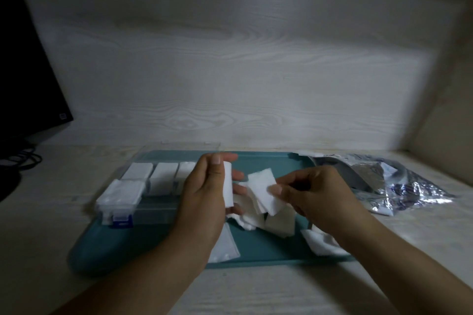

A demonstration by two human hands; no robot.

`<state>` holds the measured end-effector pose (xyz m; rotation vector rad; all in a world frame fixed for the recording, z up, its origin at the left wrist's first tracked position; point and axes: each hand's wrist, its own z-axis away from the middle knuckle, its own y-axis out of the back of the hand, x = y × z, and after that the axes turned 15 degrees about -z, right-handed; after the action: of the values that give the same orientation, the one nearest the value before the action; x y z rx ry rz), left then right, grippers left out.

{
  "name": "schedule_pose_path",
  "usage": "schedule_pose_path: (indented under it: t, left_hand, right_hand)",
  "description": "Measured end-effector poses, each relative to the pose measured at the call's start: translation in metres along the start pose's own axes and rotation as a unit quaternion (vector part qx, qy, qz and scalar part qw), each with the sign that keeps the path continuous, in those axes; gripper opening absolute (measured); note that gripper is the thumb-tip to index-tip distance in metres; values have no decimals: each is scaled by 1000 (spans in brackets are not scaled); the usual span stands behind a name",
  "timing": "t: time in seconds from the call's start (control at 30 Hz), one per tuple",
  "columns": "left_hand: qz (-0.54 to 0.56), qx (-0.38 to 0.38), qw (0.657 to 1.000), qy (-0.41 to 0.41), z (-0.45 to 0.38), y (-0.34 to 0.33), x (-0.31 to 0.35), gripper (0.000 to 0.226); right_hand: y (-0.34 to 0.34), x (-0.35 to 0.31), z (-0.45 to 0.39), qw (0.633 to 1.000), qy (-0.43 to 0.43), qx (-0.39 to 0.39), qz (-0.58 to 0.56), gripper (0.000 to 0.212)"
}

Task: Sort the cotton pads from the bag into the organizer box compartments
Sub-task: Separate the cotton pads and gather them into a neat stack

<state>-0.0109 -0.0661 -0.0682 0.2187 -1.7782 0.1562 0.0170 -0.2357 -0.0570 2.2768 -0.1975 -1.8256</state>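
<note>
Forearms reaching in from the near edge, meeting over a teal tray point(256, 256). Left hand point(204, 194) clamped on a small upright stack of cotton pads point(228, 184), thumb on the near face, fingers curled behind. Right hand point(314, 194) pinching a few fanned square pads point(263, 192) between thumb and fingertips, just beside the left hand's stack. More loose pads point(279, 222) scattered on the tray beneath both hands, one under the left wrist, others at the tray's right edge. Clear organizer box point(153, 181) on the tray's left part, lid open, several compartments already packed with white pads; a near strip of it looks unfilled, though hard to tell in the dim light. Risks, as a judgement: soft, light pads slipping from the pinch or clinging together, the stack splaying when pressed into a narrow compartment, corners catching on a divider, a wrist sweeping loose pads off the tray. Crinkled foil bag point(399, 186) just right of the tray, lying open. Dark monitor point(28, 59) and cables point(23, 161) well left of the tray. Nothing between the hands and the box.
</note>
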Motion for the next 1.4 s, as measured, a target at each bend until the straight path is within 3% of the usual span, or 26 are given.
schedule_pose_path:
  t: [0.1,0.17,0.23,0.37,0.43,0.47,0.57,0.7,0.77,0.87,0.93,1.03,1.13,1.23,1.4]
  left_hand:
    - [12,9,1000,-2,-2,1,0,33]
    - [16,7,1000,0,-2,1,-2,34]
    - [22,6,1000,1,-3,1,-3,34]
    - [38,7,999,-2,-5,3,-4,35]
    - [39,5,999,-2,-6,3,-5,35]
    - [40,4,999,-2,-6,2,-5,34]
    - [42,0,999,-1,-6,2,-5,34]
    - [47,-1,999,-1,-6,3,-4,35]
    - [45,-1,999,-1,-5,3,-4,34]
    - [45,-4,999,1,-4,2,-3,34]
    - [47,-6,999,7,-3,2,-1,34]
    - [60,-17,998,29,0,0,0,35]
    - [105,-42,991,73,5,-4,2,33]
    - [169,-70,977,111,9,-8,3,33]
    - [196,-104,967,127,12,-8,5,39]
  right_hand:
    - [6,10,-7,978,-7,2,210,36]
    - [8,12,-9,961,1,-1,275,33]
    - [10,9,-9,964,30,2,264,9]
    - [16,-3,-7,995,31,15,92,16]
    - [15,-4,-6,997,18,11,79,9]
    - [14,-1,-7,994,18,9,105,8]
    - [10,8,-8,964,15,5,267,32]
    - [13,8,-8,932,66,19,355,6]
    - [16,5,-10,957,90,34,274,10]
    - [18,-3,-7,999,44,22,12,16]
    - [15,-6,-2,989,-10,-16,-145,14]
    - [3,-9,5,958,-62,-61,-274,13]
    - [-16,-16,19,947,-67,-79,-305,17]
    - [-30,-19,28,947,-52,-34,-314,16]
    - [-36,-14,30,990,16,-4,-139,12]
